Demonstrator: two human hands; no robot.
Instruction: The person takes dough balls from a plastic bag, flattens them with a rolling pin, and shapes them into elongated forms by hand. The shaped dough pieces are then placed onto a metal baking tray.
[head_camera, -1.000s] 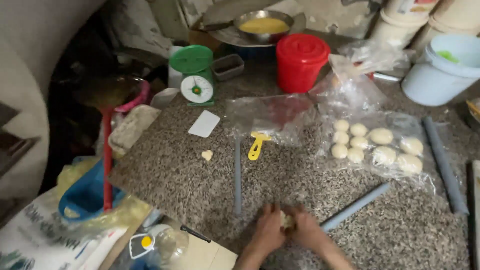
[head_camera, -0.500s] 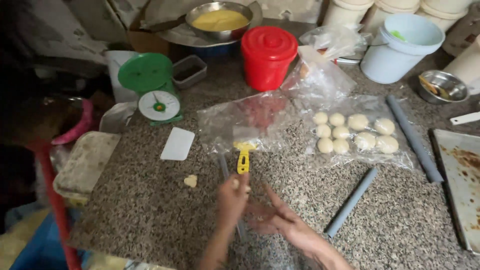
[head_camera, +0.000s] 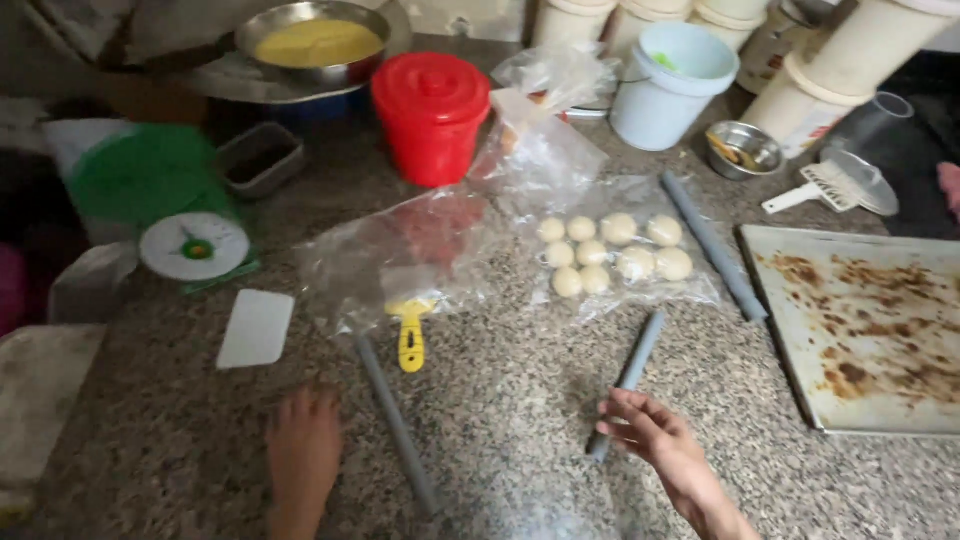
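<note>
My left hand (head_camera: 300, 450) lies flat, palm down, on the speckled stone counter (head_camera: 500, 400), just left of a long grey rod (head_camera: 395, 420). Whatever is under it is hidden. My right hand (head_camera: 655, 445) has its fingers curled over the lower end of a second grey rod (head_camera: 632, 365), which lies slanted on the counter. Several pale dough balls (head_camera: 610, 250) sit on a clear plastic sheet (head_camera: 690, 290) beyond both hands. A yellow-handled scraper (head_camera: 410, 345) pokes out from under another plastic sheet (head_camera: 400, 250) between the hands and the dough.
A stained baking tray (head_camera: 870, 330) lies at the right. A third grey rod (head_camera: 712, 245), a red lidded bucket (head_camera: 432, 115), a pale blue bucket (head_camera: 670, 85), a green kitchen scale (head_camera: 190, 245), a white scraper card (head_camera: 256, 328) and a bowl of yellow batter (head_camera: 318, 42) ring the work area.
My hands were together near the counter's front; they have now parted, the left going flat on the counter and the right reaching to the rod. The view has swung right.
</note>
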